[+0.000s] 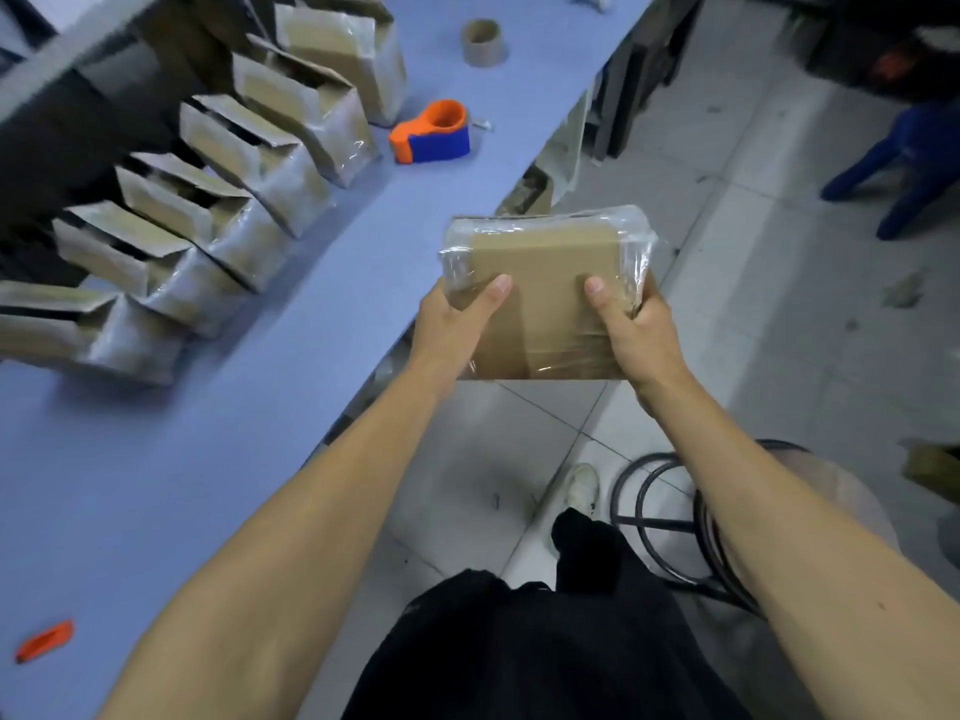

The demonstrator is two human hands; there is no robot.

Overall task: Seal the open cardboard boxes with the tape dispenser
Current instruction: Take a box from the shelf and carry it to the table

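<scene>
I see both hands holding one small brown cardboard box wrapped in shiny clear tape [545,293], in the middle of the frame. The box is up in the air, past the edge of the long blue table [156,485] and over the pale tiled floor [753,304].

My left hand [457,330] grips the left side of the box. Its thumb lies flat on the top face, and its fingers are curled under the box where I cannot see them. My right hand [639,330] grips the right side the same way, thumb on top and fingers wrapped round the edge. Both hands are closed snugly on the box.

The orange and blue tape dispenser [431,132] sits on the table in the upper middle of the frame, well apart from my hands. No hand touches it.

A row of open brown cardboard boxes [208,215] with their flaps up stands on the table, running from the left edge up to the top middle. A brown cardboard tape core [483,44] stands near the top of the frame, beyond the dispenser. A small orange knife-like tool [44,641] lies on the table in the lower left corner. A round black metal stool [701,517] stands on the floor at lower right.
</scene>
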